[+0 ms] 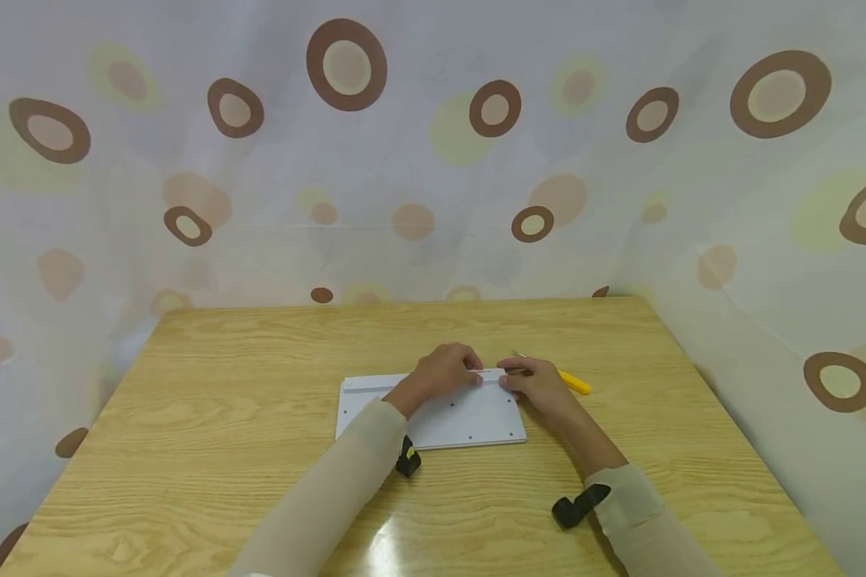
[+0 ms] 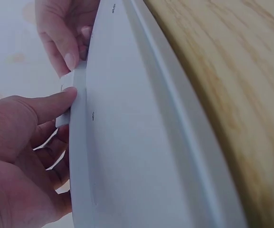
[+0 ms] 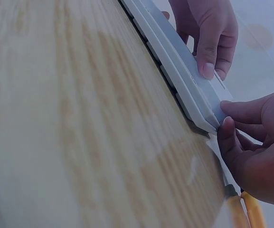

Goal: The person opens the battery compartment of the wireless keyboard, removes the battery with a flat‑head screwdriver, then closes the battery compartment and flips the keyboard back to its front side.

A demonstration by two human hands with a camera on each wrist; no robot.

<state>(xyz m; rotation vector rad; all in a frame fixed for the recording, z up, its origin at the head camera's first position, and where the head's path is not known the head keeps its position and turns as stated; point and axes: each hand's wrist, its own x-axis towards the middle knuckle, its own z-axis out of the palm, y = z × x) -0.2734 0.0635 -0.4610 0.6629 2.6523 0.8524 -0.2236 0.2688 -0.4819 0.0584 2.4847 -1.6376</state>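
A white keyboard (image 1: 397,425) lies face down on the wooden table, its back panel dotted with small dark screw spots. My left hand (image 1: 443,370) is at its far edge, thumb on the panel's rim and fingers curled behind it. A small pale tab (image 2: 64,108) sticks out under that thumb in the left wrist view. To the right, my right hand (image 1: 541,386) pinches the far right corner between thumb and fingers. Dark-edged keys show beneath the keyboard in the right wrist view. The fingertips behind the edge are partly hidden.
Behind my right hand lies a tool with a yellow handle (image 1: 574,381) and a thin metal tip; its kind is unclear. The wooden table (image 1: 260,344) meets a patterned cloth (image 1: 418,160) at the back and sides.
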